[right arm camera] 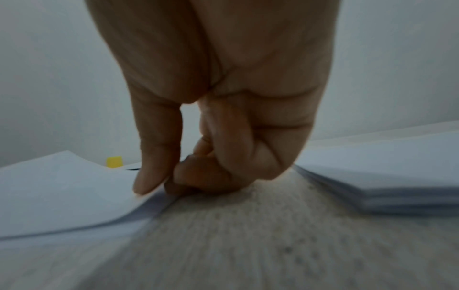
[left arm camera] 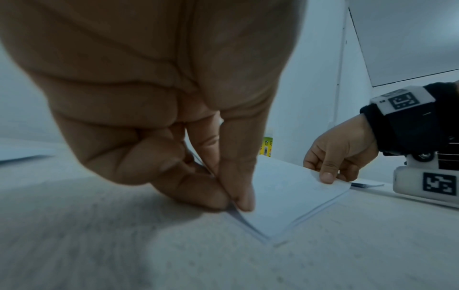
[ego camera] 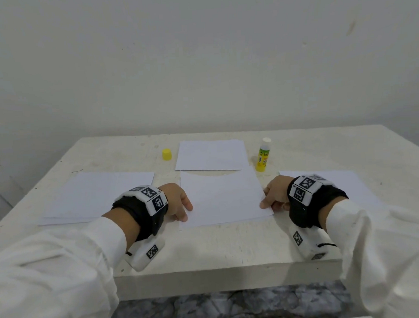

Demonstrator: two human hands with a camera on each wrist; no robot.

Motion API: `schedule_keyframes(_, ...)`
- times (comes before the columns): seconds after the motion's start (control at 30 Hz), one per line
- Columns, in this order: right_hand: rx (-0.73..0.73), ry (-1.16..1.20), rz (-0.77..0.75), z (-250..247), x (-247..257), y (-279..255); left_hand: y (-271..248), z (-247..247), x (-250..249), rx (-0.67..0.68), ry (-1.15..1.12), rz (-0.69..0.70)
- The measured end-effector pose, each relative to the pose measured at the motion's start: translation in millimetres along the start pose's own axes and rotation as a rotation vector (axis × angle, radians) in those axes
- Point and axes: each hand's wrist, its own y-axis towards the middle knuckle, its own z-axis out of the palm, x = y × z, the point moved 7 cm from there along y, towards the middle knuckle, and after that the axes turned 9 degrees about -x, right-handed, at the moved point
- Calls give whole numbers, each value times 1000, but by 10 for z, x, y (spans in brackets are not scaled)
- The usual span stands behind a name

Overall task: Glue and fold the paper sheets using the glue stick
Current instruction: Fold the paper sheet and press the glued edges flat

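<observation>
A white paper sheet lies in the middle of the table, its far part folded toward me. My left hand pinches its near left edge between thumb and fingers. My right hand pinches the near right edge, thumb on top, fingers curled beneath. The sheet bows up slightly at that edge. An uncapped glue stick with a yellow label stands upright behind the sheet on the right. Its yellow cap stands at the back left.
Another sheet lies flat at the back centre. A sheet pile lies left of my left hand and a stack lies right of my right hand. The table's front edge is close to my wrists. A white wall stands behind.
</observation>
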Motion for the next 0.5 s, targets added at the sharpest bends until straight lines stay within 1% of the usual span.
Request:
schedule_keyframes(0.13, 13, -20, -26, 2, -6, 6, 12, 3, -3, 4, 31, 7)
schedule_keyframes(0.27, 21, 18, -21, 22, -28, -3, 15, 3, 2, 4, 37, 4)
schedule_keyframes(0.5, -2, 32, -23, 47, -16, 18, 4, -3, -20, 2, 64, 0)
